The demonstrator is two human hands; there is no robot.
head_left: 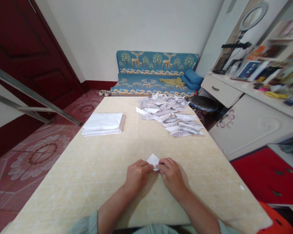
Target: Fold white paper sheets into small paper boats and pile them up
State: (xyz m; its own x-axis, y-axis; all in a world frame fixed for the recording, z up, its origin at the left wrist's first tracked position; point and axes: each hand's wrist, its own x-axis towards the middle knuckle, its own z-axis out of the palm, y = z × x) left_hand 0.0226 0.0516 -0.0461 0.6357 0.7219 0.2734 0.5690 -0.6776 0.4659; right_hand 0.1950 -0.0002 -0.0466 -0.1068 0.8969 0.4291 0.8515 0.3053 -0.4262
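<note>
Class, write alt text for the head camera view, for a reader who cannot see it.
Two bare hands, left hand and right hand, pinch a small folded white paper piece on a pale yellow patterned table. Farther off lie a neat stack of white paper sheets and a loose heap of folded white papers.

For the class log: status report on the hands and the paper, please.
Left hand and right hand both pinching the small folded paper on the table. Flat sheet stack far left, folded pile far right. Nothing in the way.

soft even daylight, edges warped, blurred
</note>
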